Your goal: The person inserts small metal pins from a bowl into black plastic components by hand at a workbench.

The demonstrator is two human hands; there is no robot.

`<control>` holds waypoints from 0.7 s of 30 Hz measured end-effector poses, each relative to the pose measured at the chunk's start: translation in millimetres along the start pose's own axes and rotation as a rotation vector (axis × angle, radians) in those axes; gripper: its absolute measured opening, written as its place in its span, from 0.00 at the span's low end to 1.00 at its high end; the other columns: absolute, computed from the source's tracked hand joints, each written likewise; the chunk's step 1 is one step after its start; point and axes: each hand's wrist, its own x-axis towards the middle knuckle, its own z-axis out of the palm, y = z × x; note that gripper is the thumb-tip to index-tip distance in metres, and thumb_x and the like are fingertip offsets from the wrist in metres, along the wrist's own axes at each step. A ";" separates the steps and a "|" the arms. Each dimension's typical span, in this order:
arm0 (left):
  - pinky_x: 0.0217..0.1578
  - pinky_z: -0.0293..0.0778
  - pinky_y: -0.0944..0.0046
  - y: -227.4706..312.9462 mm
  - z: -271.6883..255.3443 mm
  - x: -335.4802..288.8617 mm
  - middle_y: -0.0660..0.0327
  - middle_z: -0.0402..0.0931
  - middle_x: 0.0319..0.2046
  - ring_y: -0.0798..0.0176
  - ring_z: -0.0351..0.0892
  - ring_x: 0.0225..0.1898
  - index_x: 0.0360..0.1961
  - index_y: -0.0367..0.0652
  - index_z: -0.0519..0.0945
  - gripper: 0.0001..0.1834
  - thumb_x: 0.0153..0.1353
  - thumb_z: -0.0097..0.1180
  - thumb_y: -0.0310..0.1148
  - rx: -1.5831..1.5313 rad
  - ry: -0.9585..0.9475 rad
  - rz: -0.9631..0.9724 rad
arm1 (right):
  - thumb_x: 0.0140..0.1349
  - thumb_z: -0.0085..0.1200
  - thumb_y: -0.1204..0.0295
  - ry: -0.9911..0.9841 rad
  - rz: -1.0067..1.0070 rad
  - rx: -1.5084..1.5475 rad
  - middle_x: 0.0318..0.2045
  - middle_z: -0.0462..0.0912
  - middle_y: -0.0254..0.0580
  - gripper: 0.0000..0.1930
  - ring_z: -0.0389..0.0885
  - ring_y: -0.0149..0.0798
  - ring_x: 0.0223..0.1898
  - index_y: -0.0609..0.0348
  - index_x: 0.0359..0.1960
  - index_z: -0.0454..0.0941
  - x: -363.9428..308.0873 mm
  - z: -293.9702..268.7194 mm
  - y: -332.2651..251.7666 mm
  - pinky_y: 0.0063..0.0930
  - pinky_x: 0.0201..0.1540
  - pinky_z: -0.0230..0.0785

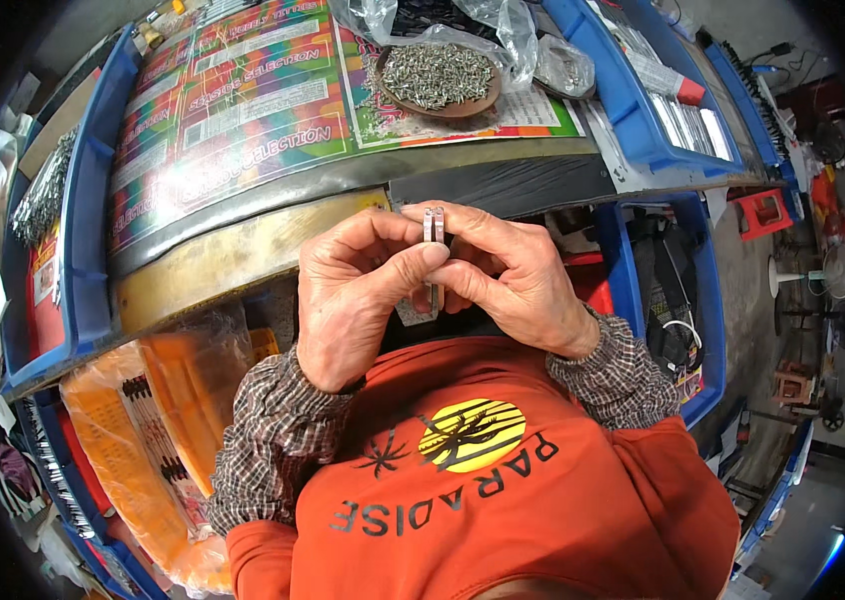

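My left hand (358, 290) and my right hand (513, 275) meet close in front of my chest, fingertips pinched together on a small flat metal part (433, 226) that stands upright between them. Its lower end is hidden behind my fingers. Both hands are just in front of the workbench's worn front edge (243, 250). A shallow brown dish (440, 82) heaped with several small metal pieces rests further back on the bench, out of reach of either hand.
Colourful printed sheets (233, 100) cover the bench top. Clear plastic bags (503, 25) lie behind the dish. Blue crates (88, 200) flank the bench left and right. Orange plastic-wrapped goods (143, 430) sit low at my left. A red stool (763, 210) stands right.
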 end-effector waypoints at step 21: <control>0.26 0.75 0.72 -4.0 0.0 -3.7 0.58 0.80 0.28 0.69 0.78 0.25 0.37 0.32 0.80 0.05 0.60 0.58 0.24 -0.051 -0.012 -0.001 | 0.63 0.54 0.78 -0.019 0.085 0.156 0.33 0.79 0.33 0.22 0.76 0.21 0.27 0.63 0.59 0.69 -3.0 2.7 0.5 0.15 0.28 0.71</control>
